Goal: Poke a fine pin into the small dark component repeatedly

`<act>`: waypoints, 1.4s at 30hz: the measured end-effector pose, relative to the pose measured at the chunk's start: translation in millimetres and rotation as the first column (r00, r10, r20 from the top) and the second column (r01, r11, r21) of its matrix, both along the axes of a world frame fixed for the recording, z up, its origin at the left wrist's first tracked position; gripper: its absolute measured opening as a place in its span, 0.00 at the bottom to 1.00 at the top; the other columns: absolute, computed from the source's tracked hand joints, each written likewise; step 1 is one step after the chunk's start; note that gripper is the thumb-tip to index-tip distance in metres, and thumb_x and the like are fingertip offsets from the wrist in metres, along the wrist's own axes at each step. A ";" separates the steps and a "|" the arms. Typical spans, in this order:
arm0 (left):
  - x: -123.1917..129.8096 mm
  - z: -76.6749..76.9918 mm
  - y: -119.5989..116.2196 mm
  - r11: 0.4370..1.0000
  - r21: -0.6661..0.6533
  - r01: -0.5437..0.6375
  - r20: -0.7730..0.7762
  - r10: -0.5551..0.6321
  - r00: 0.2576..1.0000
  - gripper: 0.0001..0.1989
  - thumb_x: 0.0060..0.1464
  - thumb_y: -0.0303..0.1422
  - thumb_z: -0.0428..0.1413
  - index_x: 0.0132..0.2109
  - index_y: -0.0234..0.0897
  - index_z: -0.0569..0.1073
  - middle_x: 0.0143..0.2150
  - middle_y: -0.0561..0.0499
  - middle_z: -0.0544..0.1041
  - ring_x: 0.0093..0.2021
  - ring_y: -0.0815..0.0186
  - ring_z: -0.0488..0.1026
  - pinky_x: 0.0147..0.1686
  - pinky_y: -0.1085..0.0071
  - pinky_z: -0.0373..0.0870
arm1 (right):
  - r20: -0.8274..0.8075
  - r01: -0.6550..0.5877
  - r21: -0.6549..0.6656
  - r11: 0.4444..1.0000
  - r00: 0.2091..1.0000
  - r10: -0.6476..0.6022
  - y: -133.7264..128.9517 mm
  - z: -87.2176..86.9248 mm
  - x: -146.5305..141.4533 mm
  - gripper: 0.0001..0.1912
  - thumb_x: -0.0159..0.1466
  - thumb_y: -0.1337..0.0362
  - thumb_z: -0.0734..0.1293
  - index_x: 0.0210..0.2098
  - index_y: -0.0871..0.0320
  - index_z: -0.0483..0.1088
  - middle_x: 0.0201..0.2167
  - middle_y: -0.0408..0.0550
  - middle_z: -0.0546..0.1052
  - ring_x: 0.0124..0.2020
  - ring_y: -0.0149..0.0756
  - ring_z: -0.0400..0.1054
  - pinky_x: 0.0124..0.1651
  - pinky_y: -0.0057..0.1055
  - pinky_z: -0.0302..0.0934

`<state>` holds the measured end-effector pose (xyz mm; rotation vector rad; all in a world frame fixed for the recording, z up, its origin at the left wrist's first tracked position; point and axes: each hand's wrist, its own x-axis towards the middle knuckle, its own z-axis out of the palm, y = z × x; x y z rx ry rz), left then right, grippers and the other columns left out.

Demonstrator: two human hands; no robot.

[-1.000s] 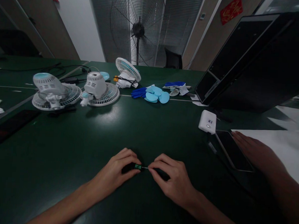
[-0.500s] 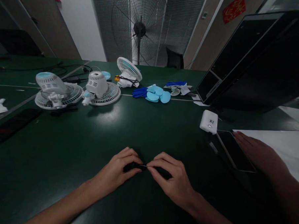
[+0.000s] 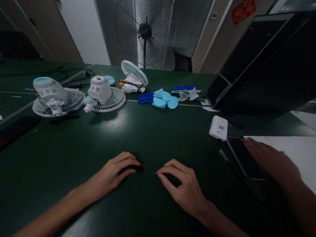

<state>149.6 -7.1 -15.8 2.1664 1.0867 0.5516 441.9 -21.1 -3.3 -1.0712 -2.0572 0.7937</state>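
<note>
Black, perhaps plastic, the piece (image 3: 139, 168) lies low over the desk (image 3: 152, 135) in my left hand (image 3: 114, 171), fingers closed around it, one end bare, I judge, to stay reachable. My right hand (image 3: 185, 186) pinches a thin rod (image 3: 153, 172), tip apart from the piece and pointing its way; whether a handle hides behind the fingers, I can't tell. Another person's hand (image 3: 273, 160) rests beside a phone (image 3: 246, 157). Farther along the glossy green surface sit blue blades (image 3: 171, 102) and three small fans (image 3: 99, 89), likely set back for elbow room. Beyond, a big fan (image 3: 145, 30) fronts blinds (image 3: 181, 37).
</note>
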 end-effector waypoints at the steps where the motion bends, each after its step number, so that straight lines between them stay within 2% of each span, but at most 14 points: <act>1: -12.0 0.4 5.9 0.999 0.018 -0.041 -0.024 0.041 0.999 0.14 0.72 0.34 0.50 0.58 0.46 0.75 0.57 0.46 0.75 0.57 0.60 0.73 0.58 0.62 0.72 | -0.002 -0.001 -0.005 1.000 1.000 0.001 0.3 0.1 0.4 0.07 0.70 0.68 0.68 0.43 0.54 0.80 0.38 0.47 0.79 0.37 0.35 0.75 0.40 0.32 0.69; 4: -57.8 3.3 25.3 0.978 0.057 -0.198 -0.096 0.203 0.974 0.15 0.71 0.40 0.51 0.57 0.45 0.77 0.57 0.45 0.76 0.55 0.58 0.75 0.57 0.61 0.72 | -0.009 0.002 -0.011 1.000 1.000 -0.002 0.7 -0.6 0.8 0.07 0.70 0.68 0.68 0.43 0.55 0.80 0.38 0.47 0.79 0.37 0.35 0.75 0.40 0.32 0.69; 8: -124.9 2.1 45.5 0.912 0.112 -0.394 -0.137 0.407 0.903 0.22 0.66 0.50 0.53 0.57 0.43 0.78 0.56 0.43 0.77 0.54 0.53 0.76 0.55 0.57 0.73 | -0.015 0.007 -0.020 1.000 1.000 -0.007 0.5 -1.3 0.4 0.07 0.70 0.68 0.68 0.43 0.55 0.80 0.38 0.46 0.79 0.37 0.35 0.75 0.40 0.32 0.69; 11: -163.5 -4.0 51.9 0.873 0.106 -0.477 -0.138 0.487 0.862 0.29 0.61 0.56 0.56 0.59 0.43 0.77 0.55 0.42 0.78 0.52 0.52 0.77 0.54 0.56 0.74 | -0.014 0.006 -0.029 1.000 1.000 -0.006 0.8 -1.1 0.2 0.07 0.70 0.68 0.69 0.42 0.55 0.80 0.38 0.46 0.79 0.37 0.35 0.75 0.40 0.32 0.69; 14: -185.7 -8.4 52.2 0.843 0.085 -0.532 -0.137 0.539 0.831 0.32 0.57 0.58 0.58 0.60 0.42 0.76 0.55 0.43 0.78 0.51 0.52 0.78 0.52 0.59 0.74 | -0.010 0.000 -0.036 0.999 1.000 -0.001 1.1 -0.9 -0.1 0.07 0.70 0.68 0.68 0.43 0.55 0.80 0.38 0.46 0.79 0.37 0.35 0.75 0.40 0.32 0.69; 20: -199.3 -5.3 49.3 0.801 0.136 -0.582 -0.170 0.598 0.783 0.35 0.54 0.61 0.57 0.58 0.41 0.77 0.54 0.43 0.79 0.49 0.53 0.78 0.49 0.61 0.75 | -0.012 -0.005 -0.028 1.000 1.000 0.005 0.6 -1.4 -0.5 0.07 0.70 0.69 0.69 0.42 0.55 0.80 0.38 0.46 0.79 0.37 0.35 0.75 0.39 0.32 0.69; 25: -222.0 -3.2 46.6 0.771 0.145 -0.620 -0.273 0.634 0.724 0.36 0.48 0.64 0.60 0.53 0.43 0.80 0.52 0.44 0.80 0.46 0.52 0.79 0.43 0.63 0.76 | -0.010 -0.011 -0.044 0.999 1.000 0.010 0.7 -0.9 0.1 0.07 0.70 0.69 0.68 0.43 0.55 0.80 0.38 0.46 0.79 0.37 0.34 0.75 0.39 0.30 0.69; 30: -239.5 -7.2 42.7 0.785 0.212 -0.582 -0.308 0.619 0.723 0.29 0.54 0.62 0.55 0.47 0.45 0.82 0.52 0.48 0.81 0.48 0.54 0.79 0.50 0.63 0.74 | -0.010 -0.012 -0.035 0.999 1.000 0.011 0.9 -1.4 0.2 0.07 0.70 0.68 0.69 0.43 0.55 0.80 0.38 0.46 0.79 0.37 0.34 0.76 0.40 0.31 0.70; 36: -226.3 -6.4 42.1 0.793 0.267 -0.547 -0.352 0.609 0.711 0.29 0.56 0.59 0.55 0.52 0.44 0.80 0.55 0.48 0.79 0.42 0.56 0.79 0.40 0.66 0.75 | 0.000 -0.019 -0.046 0.999 1.000 0.019 0.4 -2.0 1.1 0.07 0.70 0.68 0.69 0.43 0.55 0.80 0.39 0.46 0.79 0.37 0.34 0.76 0.40 0.31 0.70; 42: -212.3 -2.1 43.2 0.808 0.325 -0.491 -0.309 0.582 0.753 0.28 0.59 0.58 0.50 0.48 0.43 0.81 0.53 0.45 0.80 0.47 0.54 0.79 0.48 0.63 0.75 | 0.004 -0.015 -0.033 0.999 1.000 0.015 0.7 -1.4 0.4 0.06 0.71 0.68 0.69 0.43 0.55 0.80 0.38 0.46 0.79 0.37 0.34 0.76 0.40 0.31 0.69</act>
